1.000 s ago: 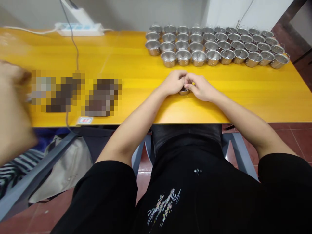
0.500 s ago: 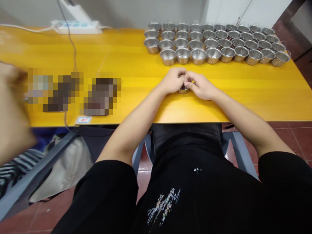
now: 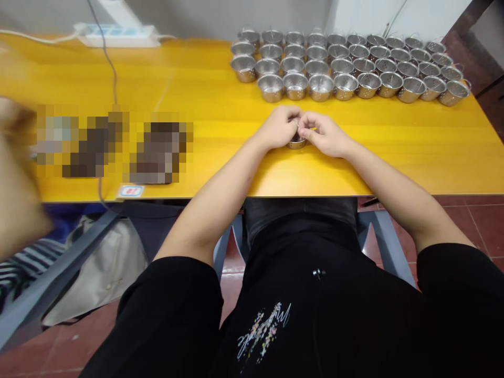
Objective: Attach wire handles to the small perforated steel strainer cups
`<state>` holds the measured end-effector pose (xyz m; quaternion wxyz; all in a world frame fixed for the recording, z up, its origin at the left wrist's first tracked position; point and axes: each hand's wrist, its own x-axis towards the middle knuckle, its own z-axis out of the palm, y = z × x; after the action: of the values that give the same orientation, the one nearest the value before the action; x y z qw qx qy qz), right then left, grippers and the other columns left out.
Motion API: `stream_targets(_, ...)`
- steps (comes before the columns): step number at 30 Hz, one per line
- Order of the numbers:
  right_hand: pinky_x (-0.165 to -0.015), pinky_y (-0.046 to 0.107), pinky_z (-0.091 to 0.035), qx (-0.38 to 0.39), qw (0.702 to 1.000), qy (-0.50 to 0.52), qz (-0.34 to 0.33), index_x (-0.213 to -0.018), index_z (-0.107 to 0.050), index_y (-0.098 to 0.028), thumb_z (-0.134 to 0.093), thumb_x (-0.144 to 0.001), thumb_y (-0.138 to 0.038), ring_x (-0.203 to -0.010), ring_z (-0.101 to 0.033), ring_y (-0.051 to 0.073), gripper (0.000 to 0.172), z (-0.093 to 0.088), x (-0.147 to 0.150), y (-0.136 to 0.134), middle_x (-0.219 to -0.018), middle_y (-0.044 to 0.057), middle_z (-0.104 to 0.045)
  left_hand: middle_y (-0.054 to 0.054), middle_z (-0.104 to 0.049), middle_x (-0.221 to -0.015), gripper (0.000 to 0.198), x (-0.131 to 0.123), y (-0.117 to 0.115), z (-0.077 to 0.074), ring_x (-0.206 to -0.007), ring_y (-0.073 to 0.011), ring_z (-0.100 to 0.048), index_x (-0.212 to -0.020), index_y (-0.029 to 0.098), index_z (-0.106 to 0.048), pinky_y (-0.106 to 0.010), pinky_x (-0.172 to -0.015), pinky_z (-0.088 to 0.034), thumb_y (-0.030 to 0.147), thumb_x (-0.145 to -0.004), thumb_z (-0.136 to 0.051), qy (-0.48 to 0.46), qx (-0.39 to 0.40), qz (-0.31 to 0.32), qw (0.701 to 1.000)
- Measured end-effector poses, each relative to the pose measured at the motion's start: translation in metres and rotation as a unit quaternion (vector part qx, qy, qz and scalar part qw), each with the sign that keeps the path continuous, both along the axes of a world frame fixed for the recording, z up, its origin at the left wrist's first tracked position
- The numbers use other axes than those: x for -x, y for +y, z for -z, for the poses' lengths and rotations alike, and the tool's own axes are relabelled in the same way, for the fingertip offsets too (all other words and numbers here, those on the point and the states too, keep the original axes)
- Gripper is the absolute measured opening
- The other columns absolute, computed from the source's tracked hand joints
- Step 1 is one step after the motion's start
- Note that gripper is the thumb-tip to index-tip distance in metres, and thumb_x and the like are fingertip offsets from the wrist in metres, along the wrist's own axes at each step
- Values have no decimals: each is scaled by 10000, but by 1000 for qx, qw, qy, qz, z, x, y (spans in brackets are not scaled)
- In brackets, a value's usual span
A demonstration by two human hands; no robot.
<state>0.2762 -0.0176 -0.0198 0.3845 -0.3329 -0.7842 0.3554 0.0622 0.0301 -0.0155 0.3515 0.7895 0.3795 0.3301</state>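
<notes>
At the far left edge, at about 9 o'clock from the person's own hands, a blurred hand (image 3: 16, 173) belonging to someone else hangs over the yellow worktop (image 3: 205, 68). To its right, two pixelated patches (image 3: 82, 142) (image 3: 159, 152) hide whatever lies there, so I cannot tell what they are. A small printed label (image 3: 131, 191) sits at the front edge below them, about 8 o'clock from the hands. A white power strip (image 3: 116, 35) lies along the back edge at about 10 o'clock, with a dark cable (image 3: 109, 73) running down from it across the worktop.

At the centre, the left hand (image 3: 277, 127) is closed, its fingers curled in toward the right hand (image 3: 325, 135), which is closed the same way. Their fingertips nearly meet over a small steel strainer cup (image 3: 296, 142), which sits on the worktop between the wrists and appears to bear its weight there. Both hands pinch at a thin wire handle (image 3: 295, 124) on its rim, though the fingers hide the exact grip.

From about 12 to 2 o'clock, rows of perforated steel strainer cups (image 3: 346, 65) stand apart from the hands, their wire handles up.

Across the last second, the hands have barely shifted and still work at that one cup. The main change is the head view tilting, which carries the rows higher in the frame.
</notes>
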Motion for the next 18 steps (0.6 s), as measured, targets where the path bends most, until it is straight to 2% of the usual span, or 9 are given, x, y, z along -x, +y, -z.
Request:
stream_targets(5,-1040,456,-610,6,1000,7,-14,-1040,-591,-280,-816,-1100,-810,-979,-575,255,578,1,-2,2,-998,37,-625,-58,-752,-852,123,1,-2,-2,-978,-274,-706,-868,215,-726,-430,-1013,-607,148,-950,-663,3,-2,9,1000)
stream_targets(12,-1058,472,-607,-26,999,-39,3,-1071,-579,-289,-759,-1179,-650,-1034,-596,284,418,-2,-4,-2,-1007,44,-625,-46,-710,-816,123,1,0,-1,-971,-298,-727,-796,240,-688,-471,-985,-626,150,-880,-700,5,-10,13,1000)
stream_targets(18,-1065,494,-599,-46,997,-62,14,-1092,-567,-295,-705,-1208,-632,-1020,-586,294,383,0,-4,-3,-1014,50,-633,-59,-755,-858,86,1,-2,-8,-1056,-327,-761,-814,229,-710,-482,-1041,-635,152,-849,-727,22,-21,28,999)
